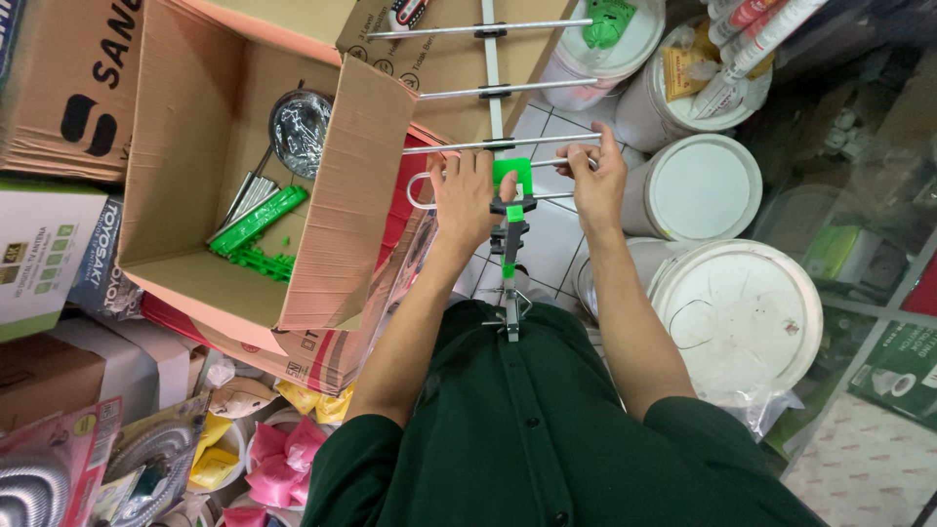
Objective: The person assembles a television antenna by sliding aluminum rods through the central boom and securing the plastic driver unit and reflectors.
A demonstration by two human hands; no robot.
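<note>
The person holds a metal rooftop antenna (501,146) upright against their dark green shirt (527,429), its boom running away from the body with thin cross rods stacked above. The left hand (467,195) has its grip closed on the white looped element (418,191) beside the green plastic bracket (511,174). The right hand (597,181) closes its grip on the rod end on the other side of the bracket. To the left, an open cardboard box (244,185) contains green plastic parts (259,222) and metal rods. White lidded buckets (737,312) stand on the floor to the right.
</note>
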